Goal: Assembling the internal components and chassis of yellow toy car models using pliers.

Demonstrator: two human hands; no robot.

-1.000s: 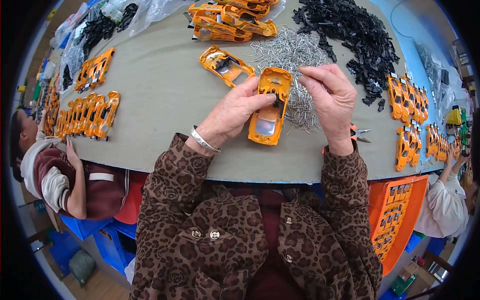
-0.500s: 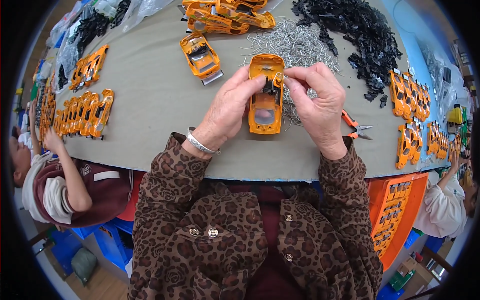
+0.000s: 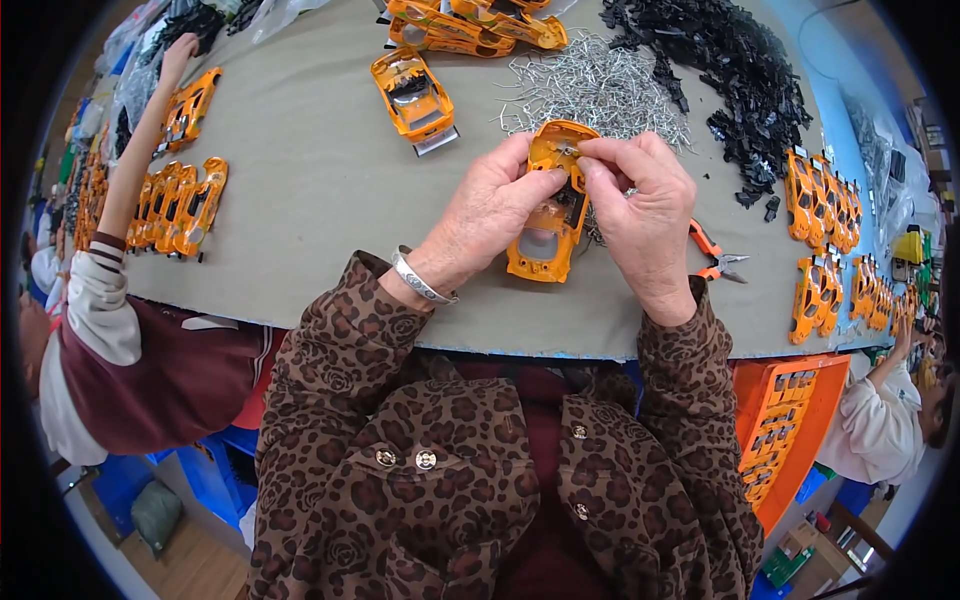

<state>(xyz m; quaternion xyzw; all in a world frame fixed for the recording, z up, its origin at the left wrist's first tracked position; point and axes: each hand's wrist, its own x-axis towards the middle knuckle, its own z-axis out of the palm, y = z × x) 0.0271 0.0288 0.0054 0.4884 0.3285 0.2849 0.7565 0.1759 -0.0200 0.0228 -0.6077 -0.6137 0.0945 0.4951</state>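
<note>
An orange toy car body shell (image 3: 540,243) is held above the table, its hollow inside facing up, with a clear window piece and black parts in it. My left hand (image 3: 490,205) is closed around its left side, thumb pressing inside. My right hand (image 3: 640,185) pinches thumb and forefinger at the shell's upper right, at a small bent metal wire (image 3: 567,151) mostly hidden by the fingertips. Just behind lies a heap of bent wires (image 3: 590,90). Another orange shell (image 3: 412,95) rests to the left, apart from my hands.
Orange-handled pliers (image 3: 716,255) lie right of my hand. Black plastic parts (image 3: 720,70) are heaped far right. Shells are stacked (image 3: 480,25) at the back and lined up (image 3: 180,205) at both sides. An orange crate (image 3: 795,430) stands below the right edge. A co-worker's arm (image 3: 125,190) reaches across the left.
The shell has shifted slightly right and nearer and is tilted. My right fingertips have moved from its middle toward its far end with the wire. The left co-worker's arm has stretched forward.
</note>
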